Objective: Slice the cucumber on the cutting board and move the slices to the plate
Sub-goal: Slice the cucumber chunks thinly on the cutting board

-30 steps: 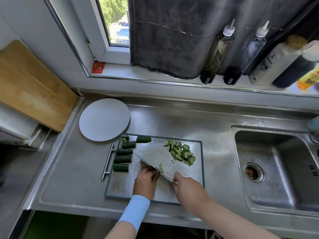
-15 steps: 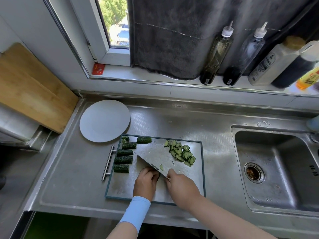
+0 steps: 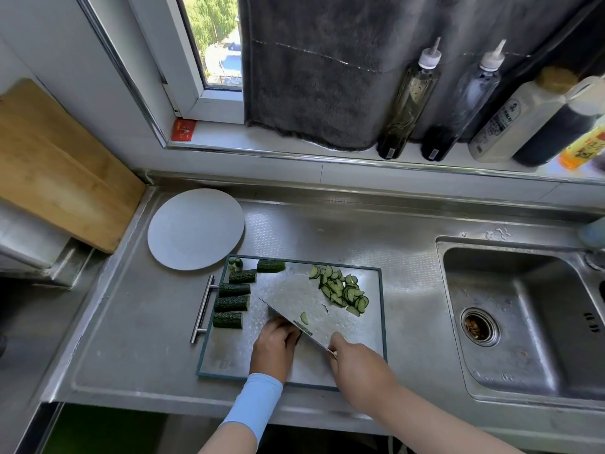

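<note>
Your right hand (image 3: 357, 365) is closed tight round the handle of the knife (image 3: 304, 303), and the handle itself is hidden inside your fist. The wide blade slants across the middle of the cutting board (image 3: 229, 358) with its flat face turned up toward you, and one thin slice (image 3: 304, 317) is stuck to that face. Your left hand (image 3: 273, 348) sits hard against the near side of the blade, fingers curled down over a cucumber piece (image 3: 302, 327); only a narrow green edge of it shows along the blade. Five cucumber chunks (image 3: 231, 303) lie near the board's left edge, with small end bits (image 3: 235, 263) in the far left corner. The cut slices (image 3: 342, 291) are heaped on the far right part of the board, well apart from your hands. The round plate (image 3: 195, 228) rests on the steel counter (image 3: 131, 339) just beyond the board's far left corner. The sink (image 3: 523, 322) lies to your right, a wooden board (image 3: 55, 168) leans at far left, and bottles (image 3: 409, 103) stand along the sill.
</note>
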A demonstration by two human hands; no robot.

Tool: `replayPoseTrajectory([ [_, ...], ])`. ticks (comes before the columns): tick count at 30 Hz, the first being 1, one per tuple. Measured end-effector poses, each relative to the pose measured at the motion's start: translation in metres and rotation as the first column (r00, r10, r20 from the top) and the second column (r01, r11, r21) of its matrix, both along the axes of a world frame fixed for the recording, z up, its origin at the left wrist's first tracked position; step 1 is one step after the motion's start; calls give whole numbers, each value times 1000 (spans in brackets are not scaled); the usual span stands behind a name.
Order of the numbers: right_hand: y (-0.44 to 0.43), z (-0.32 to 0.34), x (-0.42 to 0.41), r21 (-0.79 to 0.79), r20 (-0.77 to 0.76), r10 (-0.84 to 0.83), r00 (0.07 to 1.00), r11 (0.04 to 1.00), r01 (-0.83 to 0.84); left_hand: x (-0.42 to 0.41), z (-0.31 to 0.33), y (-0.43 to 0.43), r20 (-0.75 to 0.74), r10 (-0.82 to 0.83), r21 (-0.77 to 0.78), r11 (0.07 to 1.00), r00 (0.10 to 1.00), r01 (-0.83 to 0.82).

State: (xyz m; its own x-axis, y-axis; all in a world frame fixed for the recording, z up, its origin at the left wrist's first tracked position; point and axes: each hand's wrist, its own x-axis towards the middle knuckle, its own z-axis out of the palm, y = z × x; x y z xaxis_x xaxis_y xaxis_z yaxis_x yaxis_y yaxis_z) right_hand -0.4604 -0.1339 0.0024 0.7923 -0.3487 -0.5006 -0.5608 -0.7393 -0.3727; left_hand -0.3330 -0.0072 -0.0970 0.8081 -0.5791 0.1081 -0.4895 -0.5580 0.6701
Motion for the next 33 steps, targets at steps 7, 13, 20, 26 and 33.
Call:
replayPoseTrajectory([
  [7,2,-13,28,21,-4,7,1000,1000,-7,0,2,0,-48,10,3,1000,999,-9],
  [13,-2,-9,27,49,-5,-22,1000,999,22,1,1,1,-64,2,7,1000,998,-1],
  [20,0,-1,-5,25,8,-18,1000,1000,18,1,0,0,-32,7,38,999,999,-6],
  [26,-6,0,-13,9,7,-19,1000,1000,19,1,0,1,-16,5,22,1000,1000,-4],
  [33,-3,-6,8,60,-4,-32,999,998,32,1,-5,2,-9,-11,-17,1000,1000,11],
])
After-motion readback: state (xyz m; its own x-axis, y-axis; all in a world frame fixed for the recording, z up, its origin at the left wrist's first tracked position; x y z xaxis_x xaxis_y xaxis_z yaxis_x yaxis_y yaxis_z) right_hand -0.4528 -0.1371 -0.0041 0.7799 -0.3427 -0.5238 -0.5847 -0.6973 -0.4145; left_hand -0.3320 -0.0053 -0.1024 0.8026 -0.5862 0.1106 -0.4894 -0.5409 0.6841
